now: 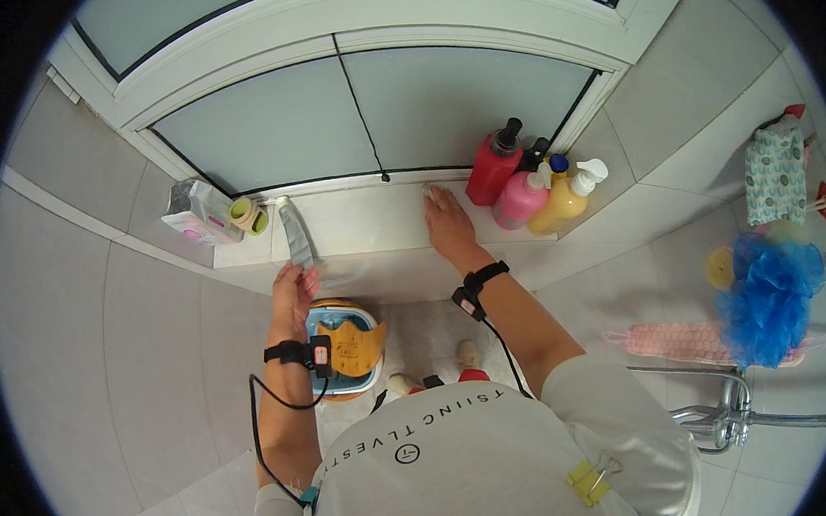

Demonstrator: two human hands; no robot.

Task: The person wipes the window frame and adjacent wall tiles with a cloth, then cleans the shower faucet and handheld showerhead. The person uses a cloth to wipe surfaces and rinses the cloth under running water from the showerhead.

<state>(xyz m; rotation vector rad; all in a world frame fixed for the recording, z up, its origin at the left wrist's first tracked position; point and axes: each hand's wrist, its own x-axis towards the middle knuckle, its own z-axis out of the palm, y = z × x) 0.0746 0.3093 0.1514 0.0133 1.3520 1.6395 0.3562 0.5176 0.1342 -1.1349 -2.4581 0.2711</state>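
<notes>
My left hand (293, 292) has its fingers at the near end of a silvery-grey squeeze tube (295, 232), which lies across the white tiled ledge (365, 222) and sticks out over its front edge. Flat on the ledge, close to the window frame, rests my right hand (449, 222), fingers pointing away from me. Something small and whitish (428, 188) shows at its fingertips; I cannot tell what it is. Right of that hand stand a red pump bottle (490, 173), a pink pump bottle (520, 200) and a yellow pump bottle (561, 205).
A soft plastic pack (204, 213) and a green-yellow cup (247, 216) stand at the ledge's left end. Below my left hand is a blue-white bucket (370, 316) holding an orange piece (351, 349). A blue bath puff (772, 295) hangs on the right above a shower mixer (726, 413).
</notes>
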